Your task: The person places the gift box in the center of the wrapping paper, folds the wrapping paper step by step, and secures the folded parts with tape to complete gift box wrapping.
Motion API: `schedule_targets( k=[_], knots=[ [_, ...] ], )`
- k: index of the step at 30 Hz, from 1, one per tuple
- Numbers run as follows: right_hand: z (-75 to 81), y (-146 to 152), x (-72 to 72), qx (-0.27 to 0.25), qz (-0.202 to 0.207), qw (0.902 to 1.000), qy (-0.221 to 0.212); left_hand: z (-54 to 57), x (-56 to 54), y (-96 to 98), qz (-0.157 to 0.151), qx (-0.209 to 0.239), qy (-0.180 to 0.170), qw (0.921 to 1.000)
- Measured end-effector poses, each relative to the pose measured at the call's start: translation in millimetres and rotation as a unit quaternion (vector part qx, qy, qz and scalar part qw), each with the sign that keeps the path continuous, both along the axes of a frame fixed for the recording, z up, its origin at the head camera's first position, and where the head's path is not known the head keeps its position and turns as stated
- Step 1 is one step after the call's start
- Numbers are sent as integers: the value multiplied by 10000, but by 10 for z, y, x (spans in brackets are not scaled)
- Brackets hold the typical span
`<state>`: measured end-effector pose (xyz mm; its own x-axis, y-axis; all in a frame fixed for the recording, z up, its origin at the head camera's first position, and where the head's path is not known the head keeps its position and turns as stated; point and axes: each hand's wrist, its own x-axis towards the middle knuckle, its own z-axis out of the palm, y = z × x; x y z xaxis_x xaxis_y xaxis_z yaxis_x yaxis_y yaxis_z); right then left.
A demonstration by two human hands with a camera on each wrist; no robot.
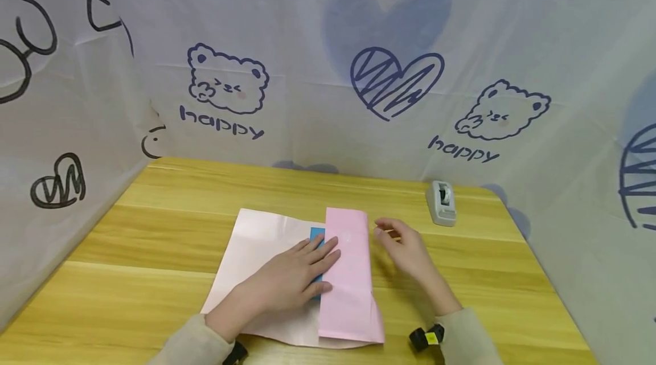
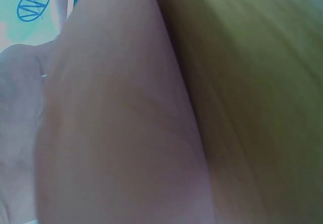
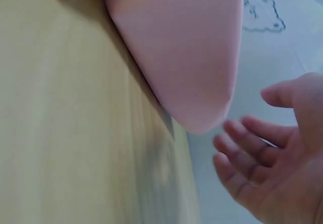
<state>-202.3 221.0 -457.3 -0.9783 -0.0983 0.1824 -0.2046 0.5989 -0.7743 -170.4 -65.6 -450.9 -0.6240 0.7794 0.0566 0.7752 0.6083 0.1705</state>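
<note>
A sheet of pink paper [image 1: 348, 274] lies on the table with its right side folded over toward the left. The paler inner side [image 1: 261, 240] faces up on the left. Partly under the fold is a flat blue object [image 1: 316, 234]; most of it is hidden, so its kind cannot be told. My left hand [image 1: 294, 277] rests flat across the blue object and the fold's edge, fingers spread. To the right of the fold, my right hand [image 1: 405, 245] hovers with fingers loosely bent and holds nothing. In the right wrist view its fingers are apart from the pink paper [image 3: 186, 57].
A grey tape dispenser [image 1: 442, 204] stands at the back right of the wooden table [image 1: 154, 228]. White cloth [image 1: 307, 40] with drawn bears and hearts hangs behind and at both sides. The left wrist view is mostly filled by skin.
</note>
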Motion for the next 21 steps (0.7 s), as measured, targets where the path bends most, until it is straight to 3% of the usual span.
schedule_targets(
  k=[4, 10, 15, 21],
  knots=[
    [-12, -23, -132, 262, -73, 9970, -728, -4, 0, 4, 27, -37, -25, 10000],
    [-84, -86, -269, 75, -130, 9891, -1466, -1, 3, 20, 45, 6, -125, 9999],
    [-168, -100, -344, 26, -67, 9875, -1576, -2, 10, 22, 78, -20, -177, 9998],
    [-202, -137, -391, -127, 86, 9908, -1343, 5, -1, 9, 99, -47, -101, 9999]
  ],
)
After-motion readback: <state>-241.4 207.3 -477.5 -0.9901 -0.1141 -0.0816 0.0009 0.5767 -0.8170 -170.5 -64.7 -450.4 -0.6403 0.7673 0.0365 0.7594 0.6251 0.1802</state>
